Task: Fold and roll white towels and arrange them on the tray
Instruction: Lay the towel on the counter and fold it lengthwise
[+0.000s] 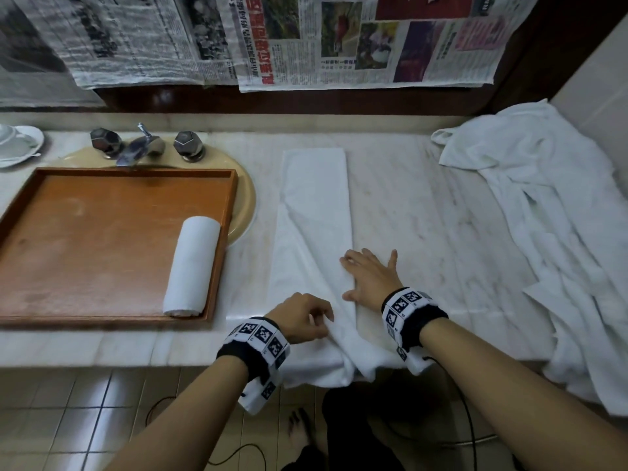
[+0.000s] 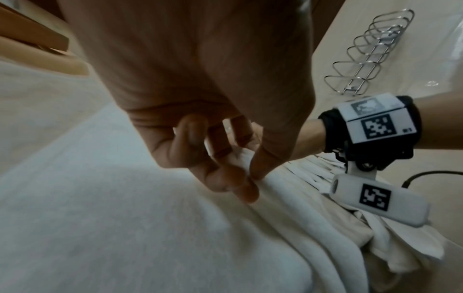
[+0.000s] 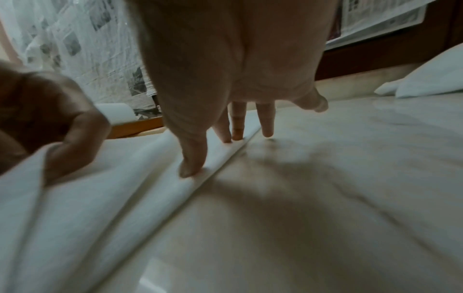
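Your left hand point(image 1: 300, 317) covers the spot where it pinches the towel point(image 1: 314, 212), so from the head view you cannot see how much cloth it holds; the left wrist view shows the fingertips point(image 2: 246, 190) on a fold, but blurred. The towel's near end drops over the worktop point(image 1: 424, 212) edge and its hem is hidden behind your wrists. The tray point(image 1: 102, 171) covers most of the basin point(image 1: 246, 195). A dish point(image 1: 20, 144) is cut off at the left edge, and the loose towel pile point(image 1: 543, 215) runs off the right. The right wrist view is smeared.
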`<state>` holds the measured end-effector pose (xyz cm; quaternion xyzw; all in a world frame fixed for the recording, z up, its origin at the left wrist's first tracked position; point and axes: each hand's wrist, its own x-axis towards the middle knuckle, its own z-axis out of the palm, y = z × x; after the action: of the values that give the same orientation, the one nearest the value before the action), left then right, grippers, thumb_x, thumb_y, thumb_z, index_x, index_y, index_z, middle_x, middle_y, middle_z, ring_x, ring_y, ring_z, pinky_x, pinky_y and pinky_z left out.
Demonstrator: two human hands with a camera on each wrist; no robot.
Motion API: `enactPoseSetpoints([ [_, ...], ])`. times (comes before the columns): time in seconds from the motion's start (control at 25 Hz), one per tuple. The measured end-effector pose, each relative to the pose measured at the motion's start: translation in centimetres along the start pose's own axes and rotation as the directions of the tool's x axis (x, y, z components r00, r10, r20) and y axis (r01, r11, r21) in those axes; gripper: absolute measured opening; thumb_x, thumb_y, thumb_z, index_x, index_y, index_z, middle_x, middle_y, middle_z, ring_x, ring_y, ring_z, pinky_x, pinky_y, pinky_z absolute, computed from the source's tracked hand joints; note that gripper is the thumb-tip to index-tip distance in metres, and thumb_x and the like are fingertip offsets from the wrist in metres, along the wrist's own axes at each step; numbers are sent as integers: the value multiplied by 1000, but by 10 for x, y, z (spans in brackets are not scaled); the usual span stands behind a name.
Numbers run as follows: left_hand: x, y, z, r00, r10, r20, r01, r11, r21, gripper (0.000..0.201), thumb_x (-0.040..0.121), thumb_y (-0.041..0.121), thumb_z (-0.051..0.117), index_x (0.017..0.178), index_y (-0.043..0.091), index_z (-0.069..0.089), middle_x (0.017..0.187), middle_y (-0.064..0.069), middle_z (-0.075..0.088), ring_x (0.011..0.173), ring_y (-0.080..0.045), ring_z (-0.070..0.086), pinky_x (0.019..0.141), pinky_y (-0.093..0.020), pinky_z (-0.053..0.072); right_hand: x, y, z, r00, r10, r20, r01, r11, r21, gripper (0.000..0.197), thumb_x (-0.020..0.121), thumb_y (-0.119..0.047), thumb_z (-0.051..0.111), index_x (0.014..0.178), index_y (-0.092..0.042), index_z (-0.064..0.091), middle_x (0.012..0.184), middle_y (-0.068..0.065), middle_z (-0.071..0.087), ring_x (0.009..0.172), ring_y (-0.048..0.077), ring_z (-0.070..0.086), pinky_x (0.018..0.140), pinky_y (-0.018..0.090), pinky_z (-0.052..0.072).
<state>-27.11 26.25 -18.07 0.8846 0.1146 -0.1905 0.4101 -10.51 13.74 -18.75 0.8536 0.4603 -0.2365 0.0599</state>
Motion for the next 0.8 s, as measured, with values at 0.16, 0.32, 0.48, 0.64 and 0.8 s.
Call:
enactPoseSetpoints([
  [0.16,-20,-18,0,994,-106,12,106,994,-26,17,80,15,64,93,27,66,74,9,65,62,-11,62,67,-29,56,-15,0,3,997,15,74,-11,998,-54,116,72,-67,67,155,-25,-2,161,-13,-10,149,27,-7,105,76,-8],
  [0.32,-24,8,15,996,-19,84,25,997,-70,25,77,10,60,98,20,71,69,4,67,49,-12,60,57,-28,56,-20,-5,5,998,5,56,-1,998,-61,107,77,-62,65,155,-23,4,162,-10,-8,148,24,-12,108,72,-4],
  [0.48,-38,-16,7,986,-134,97,145,982,-123,18,75,10,64,80,23,76,64,-1,70,53,-16,63,58,-27,55,-29,-9,10,999,19,-35,-20,1000,-13,89,82,-51,67,151,-22,21,158,-3,13,147,20,6,111,69,2],
  [0.64,-52,-18,10,977,-175,120,194,966,-172,19,76,10,64,86,19,77,72,-6,73,53,-17,65,53,-21,50,-31,-13,14,999,43,-18,-43,999,19,81,86,-45,65,150,-22,20,156,-4,14,145,20,11,111,70,3],
  [0.8,-57,-12,7,979,-198,50,204,956,-210,18,84,17,66,72,5,72,61,-4,67,52,-20,64,43,-18,42,-27,-11,12,995,78,62,-82,994,76,87,88,-40,65,153,-25,9,160,-7,1,146,18,4,109,72,9],
])
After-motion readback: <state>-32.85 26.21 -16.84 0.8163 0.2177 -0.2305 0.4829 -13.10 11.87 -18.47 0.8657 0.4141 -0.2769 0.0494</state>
